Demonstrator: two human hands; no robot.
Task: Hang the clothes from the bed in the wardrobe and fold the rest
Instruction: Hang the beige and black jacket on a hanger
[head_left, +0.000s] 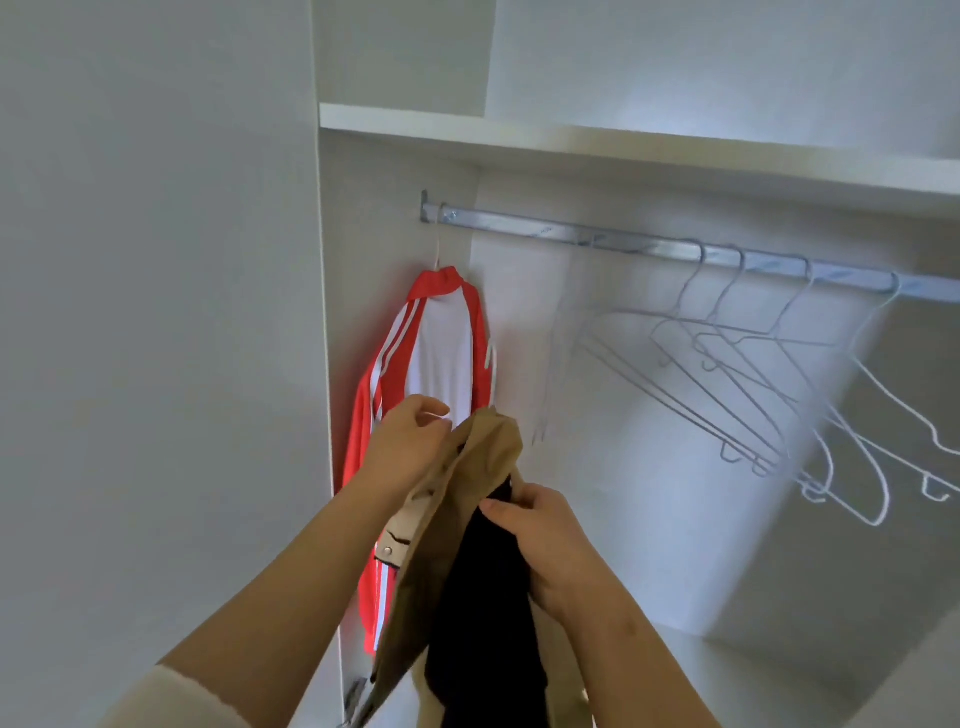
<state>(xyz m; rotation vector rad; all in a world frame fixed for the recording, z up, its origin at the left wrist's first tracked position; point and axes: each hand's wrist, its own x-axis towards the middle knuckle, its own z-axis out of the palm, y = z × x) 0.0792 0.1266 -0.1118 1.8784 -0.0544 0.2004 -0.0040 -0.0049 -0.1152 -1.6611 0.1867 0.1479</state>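
Inside the open wardrobe (675, 150), seen from your head camera, you stand mid-step in the hanging job. Your left hand (408, 441) pinches the top edge of a tan garment (467, 499), fingers curled on the cloth near its peak. Your right hand (535, 535) grips a black garment (483, 597) that hangs against the tan one, fingers closed round a fold of it. Both pieces are held up in front of the rail (597, 236), neither yet hung, and no hanger shows inside them.

The step in hand looks like sorting or readying these two pieces for hanging. The next move likely calls for freeing one hand, taking down one of the empty hangers (727, 364) and feeding it into the garment's shoulders or waist before it goes on the rail.

As for what the wardrobe holds: a red-and-white jacket (441, 353) already hangs at the rail's left end, against the side wall. The bare wire hangers crowd the right stretch. The shelf (467, 122) above shows nothing on the visible part.
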